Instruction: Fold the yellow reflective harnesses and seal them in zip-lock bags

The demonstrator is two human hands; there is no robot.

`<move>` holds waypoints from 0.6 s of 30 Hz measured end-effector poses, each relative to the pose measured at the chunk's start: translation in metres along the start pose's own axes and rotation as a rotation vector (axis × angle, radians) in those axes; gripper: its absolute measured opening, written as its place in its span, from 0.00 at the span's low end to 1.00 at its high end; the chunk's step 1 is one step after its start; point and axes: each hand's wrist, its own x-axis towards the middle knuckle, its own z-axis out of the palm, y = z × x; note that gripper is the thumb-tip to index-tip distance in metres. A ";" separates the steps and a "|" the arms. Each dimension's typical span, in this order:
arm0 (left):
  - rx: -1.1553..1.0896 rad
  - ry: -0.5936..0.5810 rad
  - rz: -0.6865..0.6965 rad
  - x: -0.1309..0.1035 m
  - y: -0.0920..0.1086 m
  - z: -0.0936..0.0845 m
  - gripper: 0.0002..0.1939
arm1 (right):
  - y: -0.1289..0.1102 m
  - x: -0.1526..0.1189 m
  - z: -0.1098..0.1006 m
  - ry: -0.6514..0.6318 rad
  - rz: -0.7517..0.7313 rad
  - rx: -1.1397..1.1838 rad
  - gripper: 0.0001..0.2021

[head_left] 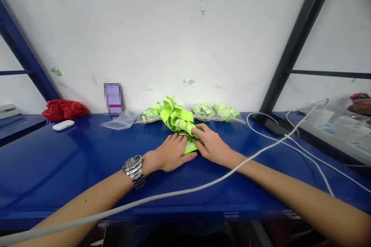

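Observation:
A bundled neon-yellow reflective strap (177,117) with grey stripes lies on the blue tabletop in front of me, its loops piled up towards the wall. My left hand (171,153), with a metal watch on the wrist, presses its fingers onto the near end of the strap, the thumb stretched along the lower edge. From the other side, my right hand (213,144) grips the same end between thumb and fingers. Some fingertips are hidden in the folds. Behind the bundle, partly covered, lies another neon-yellow strap (152,112) on clear plastic.
Bagged neon straps (227,112) lie by the wall. An empty clear bag (120,120), a phone-like blurred item (113,98), a red bag (64,110) and a white earbud case (63,125) are left. A black phone (268,124) lies right; a white cable (174,193) crosses before my arms.

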 end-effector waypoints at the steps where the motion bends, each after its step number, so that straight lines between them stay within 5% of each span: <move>1: -0.005 -0.006 -0.004 0.000 0.000 0.000 0.30 | 0.003 -0.001 0.000 -0.001 -0.014 0.005 0.15; 6: -0.063 -0.005 0.016 -0.003 0.000 -0.003 0.28 | 0.014 0.000 0.001 0.038 0.007 0.039 0.03; 11: -0.081 0.027 0.032 -0.009 0.001 -0.006 0.24 | 0.019 -0.001 0.006 0.067 0.012 0.118 0.06; 18: 0.031 0.041 0.047 -0.007 0.004 -0.007 0.25 | 0.016 -0.011 -0.006 -0.048 -0.138 0.041 0.06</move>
